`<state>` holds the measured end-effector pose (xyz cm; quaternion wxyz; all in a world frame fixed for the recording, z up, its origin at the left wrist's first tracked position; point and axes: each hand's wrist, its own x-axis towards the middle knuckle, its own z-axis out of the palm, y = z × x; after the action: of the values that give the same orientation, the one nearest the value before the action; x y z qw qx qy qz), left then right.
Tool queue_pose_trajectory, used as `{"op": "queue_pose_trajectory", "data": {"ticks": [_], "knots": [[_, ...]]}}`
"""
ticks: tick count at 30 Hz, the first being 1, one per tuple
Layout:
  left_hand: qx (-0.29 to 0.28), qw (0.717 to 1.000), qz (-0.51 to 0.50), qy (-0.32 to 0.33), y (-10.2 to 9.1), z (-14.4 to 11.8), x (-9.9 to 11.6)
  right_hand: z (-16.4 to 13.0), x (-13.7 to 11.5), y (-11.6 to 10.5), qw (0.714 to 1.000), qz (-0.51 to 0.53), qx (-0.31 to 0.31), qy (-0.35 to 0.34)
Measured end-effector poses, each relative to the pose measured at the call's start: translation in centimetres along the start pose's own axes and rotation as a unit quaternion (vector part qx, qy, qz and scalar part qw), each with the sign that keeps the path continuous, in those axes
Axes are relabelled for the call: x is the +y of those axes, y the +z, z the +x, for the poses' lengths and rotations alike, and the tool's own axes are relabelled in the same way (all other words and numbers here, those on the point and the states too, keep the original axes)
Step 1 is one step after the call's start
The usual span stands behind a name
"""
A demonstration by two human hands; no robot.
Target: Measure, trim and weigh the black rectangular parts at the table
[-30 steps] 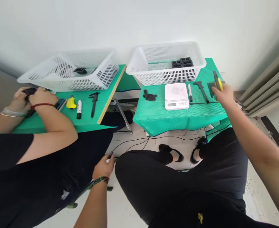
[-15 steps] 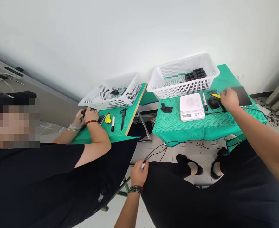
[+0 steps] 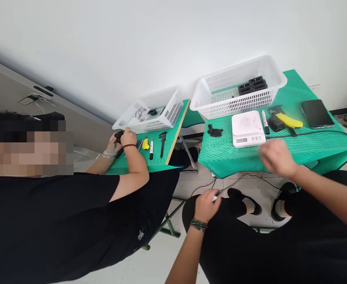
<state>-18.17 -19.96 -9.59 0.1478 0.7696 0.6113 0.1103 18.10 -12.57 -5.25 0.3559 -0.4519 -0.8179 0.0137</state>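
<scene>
Low over my dark-clothed legs, my left hand (image 3: 208, 205) is closed around a small white-and-black cable end (image 3: 216, 196). A thin cable (image 3: 235, 182) runs from it toward the right. My right hand (image 3: 277, 158) is in the air at the front edge of the green-covered table (image 3: 229, 161), just below the white digital scale (image 3: 246, 124); motion smears its fingers. A yellow utility knife (image 3: 291, 121) lies on the table behind that hand, against a rounded black object (image 3: 276, 123). Between scale and black object lies a white marker (image 3: 265, 120) with a black cap.
A white basket (image 3: 235, 108) at the back holds black slotted parts (image 3: 252, 85). Left of the scale lies a crumpled-looking black piece (image 3: 214, 131); a dark tablet (image 3: 317, 113) is at right. To the left, a co-worker's hands (image 3: 127, 138) hold something black beside another basket (image 3: 150, 126).
My right hand has let go of the yellow utility knife, now on the table, and moved left and toward me. My left hand appears farther right and still holds the cable end. The view has shifted.
</scene>
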Motion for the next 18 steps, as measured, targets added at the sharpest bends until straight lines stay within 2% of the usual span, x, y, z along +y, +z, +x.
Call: {"op": "queue_pose_trajectory", "data": {"ticks": [1, 2, 3, 4, 6, 9, 11, 13, 15, 18], "knots": [[-0.034, 0.999, -0.008, 0.036, 0.3, 0.2, 1.5, -1.2, -2.7, 1.1, 0.995, 0.059, -0.058, -0.058], [-0.091, 0.991, -0.01, 0.094, 0.5, 0.5, 3.0, -2.3, -5.2, 2.3, 0.984, 0.102, -0.118, -0.081], [-0.131, 0.983, -0.005, 0.13, 0.5, 0.7, 4.3, -3.4, -7.5, 3.4, 0.973, 0.133, -0.176, -0.073], [-0.161, 0.976, 0.002, 0.148, 0.3, 0.9, 5.5, -4.2, -9.4, 4.3, 0.959, 0.164, -0.228, -0.046], [-0.207, 0.966, 0.001, 0.155, -0.5, 1.3, 7.3, -5.4, -11.8, 5.7, 0.932, 0.215, -0.282, 0.075], [-0.222, 0.963, -0.061, 0.142, -2.4, 1.7, 8.1, -5.7, -12.3, 6.3, 0.89, 0.268, -0.311, 0.198], [-0.188, 0.965, -0.138, 0.124, -3.9, 2.1, 7.7, -5.7, -11.9, 6.0, 0.873, 0.303, -0.303, 0.232], [-0.143, 0.964, -0.213, 0.077, -5.4, 2.7, 6.3, -6.1, -11.6, 5.7, 0.863, 0.326, -0.284, 0.26], [-0.12, 0.95, -0.288, 0.009, -6.2, 3.4, 4.1, -6.9, -11.8, 5.6, 0.867, 0.316, -0.262, 0.283], [-0.012, 0.913, -0.4, -0.075, -5.5, 4.6, -0.8, -9.0, -12.9, 6.3, 0.894, 0.278, -0.201, 0.289]]}}
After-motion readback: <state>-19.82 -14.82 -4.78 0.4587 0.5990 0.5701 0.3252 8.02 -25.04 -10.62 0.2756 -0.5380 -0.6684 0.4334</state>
